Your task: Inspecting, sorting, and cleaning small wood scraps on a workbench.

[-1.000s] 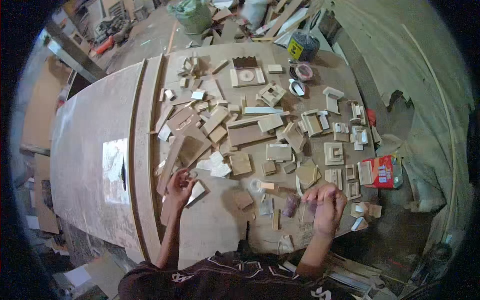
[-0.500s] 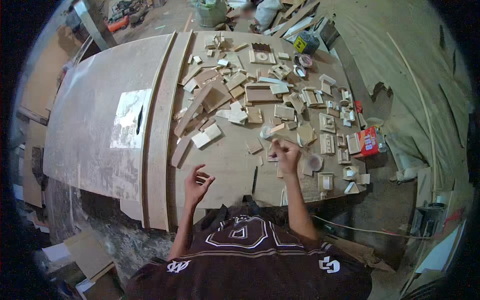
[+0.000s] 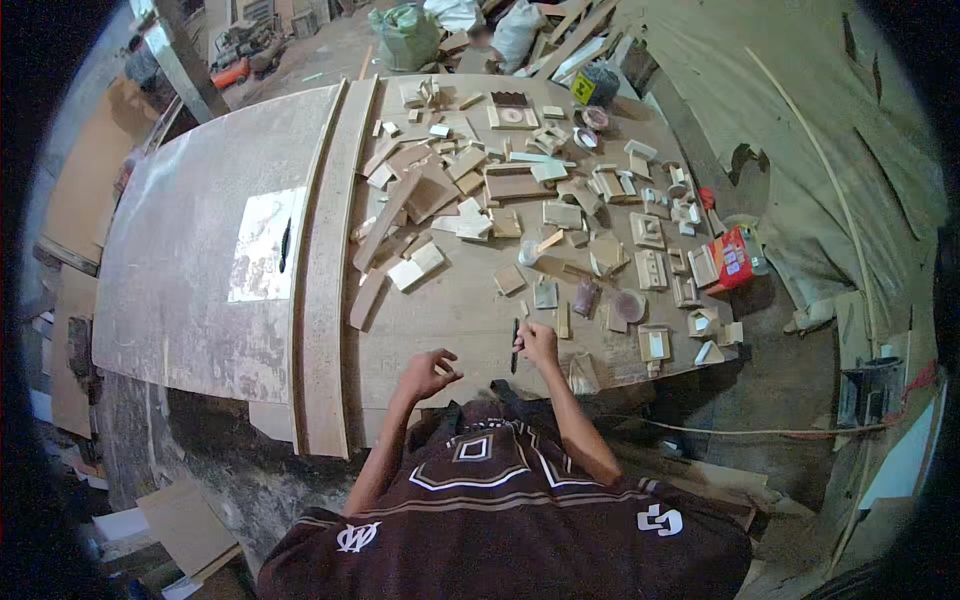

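My right hand (image 3: 541, 343) is closed near the front of the work table (image 3: 420, 320), its fingertips pinching a thin black pen (image 3: 515, 350). The pen points roughly away from me. To its left, my left hand (image 3: 428, 375) hovers by the table's front edge, open and holding nothing, with thumb and fingers apart. Beyond the right hand lie a small wooden square (image 3: 509, 280), a small greyish block (image 3: 545, 293) and a narrow wooden strip (image 3: 563, 320). A clear round container (image 3: 629, 306) stands to the right of them.
Loose wood offcuts (image 3: 430, 190) cover the table's middle. Small assembled wooden pieces (image 3: 650, 270) line the right side, beside a red package (image 3: 733, 259). Long boards (image 3: 325, 270) run along the left, next to a large flat panel (image 3: 180, 240). Sacks (image 3: 404, 38) stand behind.
My right hand has come back toward me, from above the small pieces to the pen, and taken hold of it. My left hand has shifted right.
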Demonstrator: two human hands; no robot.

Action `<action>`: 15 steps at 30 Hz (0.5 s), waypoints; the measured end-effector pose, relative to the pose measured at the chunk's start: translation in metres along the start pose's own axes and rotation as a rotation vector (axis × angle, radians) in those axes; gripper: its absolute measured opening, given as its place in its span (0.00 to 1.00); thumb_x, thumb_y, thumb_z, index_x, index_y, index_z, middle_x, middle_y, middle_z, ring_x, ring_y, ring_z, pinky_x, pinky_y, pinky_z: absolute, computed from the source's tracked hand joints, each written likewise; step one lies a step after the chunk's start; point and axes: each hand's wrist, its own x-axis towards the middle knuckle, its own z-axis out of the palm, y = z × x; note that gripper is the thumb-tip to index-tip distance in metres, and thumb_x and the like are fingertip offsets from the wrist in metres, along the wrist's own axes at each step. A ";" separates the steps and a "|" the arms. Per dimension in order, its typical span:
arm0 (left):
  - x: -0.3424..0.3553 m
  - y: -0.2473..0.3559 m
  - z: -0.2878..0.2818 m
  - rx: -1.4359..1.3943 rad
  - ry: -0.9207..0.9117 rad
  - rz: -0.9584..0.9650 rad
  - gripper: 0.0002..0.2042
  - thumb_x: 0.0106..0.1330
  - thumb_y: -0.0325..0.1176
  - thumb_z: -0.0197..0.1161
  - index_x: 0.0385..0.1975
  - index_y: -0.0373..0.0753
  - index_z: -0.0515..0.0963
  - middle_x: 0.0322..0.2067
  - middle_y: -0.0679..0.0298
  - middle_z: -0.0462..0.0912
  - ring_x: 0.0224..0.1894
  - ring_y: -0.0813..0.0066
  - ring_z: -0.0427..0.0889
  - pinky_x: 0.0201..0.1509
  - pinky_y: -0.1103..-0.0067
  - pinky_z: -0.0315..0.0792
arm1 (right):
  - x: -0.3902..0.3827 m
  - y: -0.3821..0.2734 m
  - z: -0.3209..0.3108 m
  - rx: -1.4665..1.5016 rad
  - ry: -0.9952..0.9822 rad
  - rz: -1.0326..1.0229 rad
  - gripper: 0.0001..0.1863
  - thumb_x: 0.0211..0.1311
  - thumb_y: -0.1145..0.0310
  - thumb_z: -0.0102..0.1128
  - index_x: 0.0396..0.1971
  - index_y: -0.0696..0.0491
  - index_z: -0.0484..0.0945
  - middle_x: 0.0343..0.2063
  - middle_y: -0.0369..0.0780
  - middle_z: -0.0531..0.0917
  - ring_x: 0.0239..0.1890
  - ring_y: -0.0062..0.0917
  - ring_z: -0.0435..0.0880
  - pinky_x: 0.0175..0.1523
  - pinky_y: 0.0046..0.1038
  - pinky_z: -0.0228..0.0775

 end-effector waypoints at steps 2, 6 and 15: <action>0.005 0.008 0.004 0.061 -0.015 -0.018 0.25 0.57 0.48 0.72 0.51 0.40 0.80 0.37 0.59 0.88 0.38 0.59 0.87 0.43 0.66 0.79 | 0.014 0.020 -0.006 -0.116 0.003 0.046 0.23 0.74 0.60 0.52 0.23 0.61 0.80 0.16 0.37 0.82 0.19 0.23 0.81 0.28 0.29 0.76; 0.015 0.030 0.014 -0.045 -0.010 -0.035 0.23 0.59 0.45 0.72 0.51 0.38 0.80 0.35 0.59 0.87 0.34 0.66 0.86 0.39 0.70 0.78 | 0.033 0.024 -0.018 -0.307 -0.092 0.053 0.30 0.73 0.48 0.49 0.21 0.59 0.80 0.15 0.38 0.83 0.18 0.25 0.84 0.28 0.28 0.76; -0.012 0.216 -0.016 -0.605 0.006 0.308 0.21 0.60 0.31 0.71 0.54 0.36 0.77 0.31 0.63 0.83 0.33 0.79 0.81 0.41 0.80 0.75 | 0.055 0.048 -0.037 -0.074 -0.315 0.280 0.27 0.69 0.46 0.59 0.25 0.58 0.80 0.21 0.38 0.84 0.16 0.18 0.78 0.17 0.24 0.67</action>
